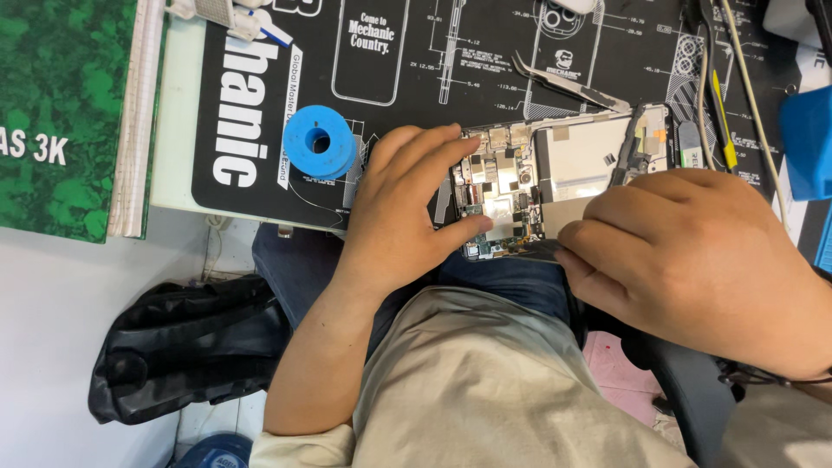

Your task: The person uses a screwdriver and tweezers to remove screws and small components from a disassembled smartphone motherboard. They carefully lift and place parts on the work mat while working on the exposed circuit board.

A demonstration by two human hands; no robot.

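Opened phone [555, 178]: lies between both hands; left hand [399, 208] grips its left end, right hand [685, 251] curled, pinching its lower edge.

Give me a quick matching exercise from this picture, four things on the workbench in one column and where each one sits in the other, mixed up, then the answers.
Things:
1. blue spool
2. tweezers
3. opened phone
4. green book

Places:
A. far left, off the black mat
B. between the left hand and right hand
C. on the mat, above the phone
D. on the mat, just left of the left hand

Pairs: 1-D, 2-C, 3-B, 4-A
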